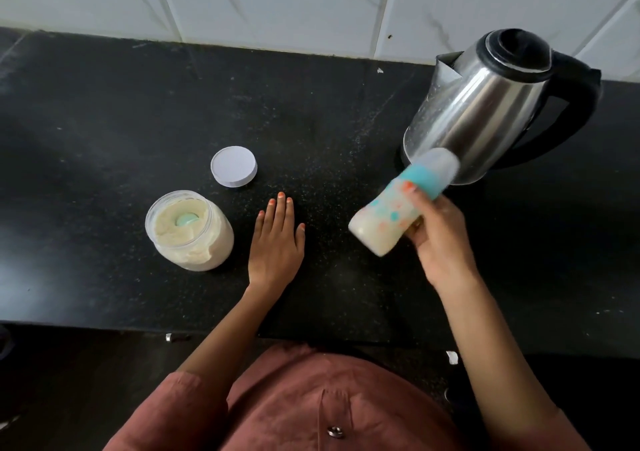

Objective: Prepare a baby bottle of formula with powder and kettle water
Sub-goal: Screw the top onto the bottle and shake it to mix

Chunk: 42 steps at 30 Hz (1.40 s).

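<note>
My right hand (441, 239) grips a baby bottle (388, 216) with a teal collar and clear cap, tilted in the air above the black counter (104, 121); milky liquid fills its lower end and the bottle looks motion-blurred. My left hand (277, 239) lies flat on the counter with straight fingers, holding nothing. To its left stands an open clear jar of cream formula powder (192, 234) with a teal scoop sunk in the powder. The jar's white lid (234, 166) lies on the counter behind it. A steel kettle (485, 104) with black lid and handle stands at the right rear.
A white tiled wall (277, 0) runs behind the counter. The counter's front edge (138, 326) crosses below my hands, with my rust-coloured shirt under it.
</note>
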Each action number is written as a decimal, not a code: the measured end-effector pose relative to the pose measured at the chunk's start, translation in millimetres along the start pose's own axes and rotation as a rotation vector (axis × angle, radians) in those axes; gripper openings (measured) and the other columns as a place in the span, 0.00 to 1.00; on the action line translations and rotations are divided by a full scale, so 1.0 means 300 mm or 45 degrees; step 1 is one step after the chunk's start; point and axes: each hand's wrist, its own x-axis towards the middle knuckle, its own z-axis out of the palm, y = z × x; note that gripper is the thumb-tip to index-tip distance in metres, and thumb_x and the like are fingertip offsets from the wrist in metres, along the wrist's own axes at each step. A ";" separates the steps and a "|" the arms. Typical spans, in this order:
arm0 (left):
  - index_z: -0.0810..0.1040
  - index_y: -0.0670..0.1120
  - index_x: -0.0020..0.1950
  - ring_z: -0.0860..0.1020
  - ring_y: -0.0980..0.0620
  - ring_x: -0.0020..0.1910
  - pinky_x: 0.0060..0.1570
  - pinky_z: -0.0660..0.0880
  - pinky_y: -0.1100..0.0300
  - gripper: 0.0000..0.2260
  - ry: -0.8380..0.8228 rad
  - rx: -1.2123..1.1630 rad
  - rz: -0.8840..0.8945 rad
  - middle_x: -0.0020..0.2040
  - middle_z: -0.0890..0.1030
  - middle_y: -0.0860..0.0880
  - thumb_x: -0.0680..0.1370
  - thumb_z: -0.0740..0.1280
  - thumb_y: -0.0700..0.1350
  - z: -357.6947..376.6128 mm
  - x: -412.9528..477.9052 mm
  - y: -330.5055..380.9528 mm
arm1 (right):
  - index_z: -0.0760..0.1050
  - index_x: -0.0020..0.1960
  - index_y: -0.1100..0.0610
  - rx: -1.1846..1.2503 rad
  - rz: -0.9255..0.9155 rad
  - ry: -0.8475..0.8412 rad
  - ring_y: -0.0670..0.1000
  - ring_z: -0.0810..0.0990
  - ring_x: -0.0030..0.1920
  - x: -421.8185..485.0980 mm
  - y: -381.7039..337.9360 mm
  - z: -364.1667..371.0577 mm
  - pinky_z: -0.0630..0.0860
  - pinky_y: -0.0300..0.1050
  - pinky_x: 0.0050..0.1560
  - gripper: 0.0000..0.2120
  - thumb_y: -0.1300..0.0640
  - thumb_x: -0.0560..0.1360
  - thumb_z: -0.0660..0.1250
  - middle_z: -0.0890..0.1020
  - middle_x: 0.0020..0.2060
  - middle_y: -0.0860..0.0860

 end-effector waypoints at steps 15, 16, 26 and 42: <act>0.46 0.44 0.76 0.44 0.51 0.76 0.72 0.41 0.57 0.24 -0.006 0.001 -0.006 0.77 0.46 0.47 0.82 0.46 0.51 0.001 -0.001 -0.001 | 0.76 0.53 0.55 0.073 0.052 0.001 0.46 0.83 0.45 -0.017 0.033 0.028 0.79 0.39 0.39 0.24 0.51 0.58 0.74 0.83 0.46 0.51; 0.46 0.44 0.76 0.44 0.51 0.76 0.72 0.41 0.57 0.24 -0.005 -0.001 -0.008 0.77 0.46 0.47 0.82 0.46 0.51 0.002 0.001 -0.002 | 0.77 0.51 0.55 -0.032 0.090 -0.085 0.47 0.83 0.45 -0.034 0.048 0.034 0.79 0.40 0.39 0.25 0.51 0.55 0.75 0.84 0.44 0.51; 0.46 0.44 0.76 0.44 0.51 0.76 0.72 0.40 0.57 0.24 0.001 -0.012 -0.006 0.77 0.46 0.47 0.82 0.46 0.52 0.005 0.000 -0.006 | 0.77 0.53 0.55 -0.061 0.008 -0.051 0.48 0.83 0.47 -0.024 0.047 0.011 0.79 0.41 0.41 0.27 0.51 0.56 0.75 0.84 0.45 0.50; 0.47 0.44 0.76 0.45 0.51 0.76 0.72 0.41 0.57 0.25 0.010 -0.009 0.007 0.77 0.47 0.47 0.82 0.46 0.52 0.008 0.003 -0.007 | 0.77 0.51 0.53 -0.081 -0.001 0.020 0.48 0.82 0.49 -0.023 0.049 0.019 0.80 0.44 0.45 0.25 0.48 0.55 0.75 0.83 0.48 0.50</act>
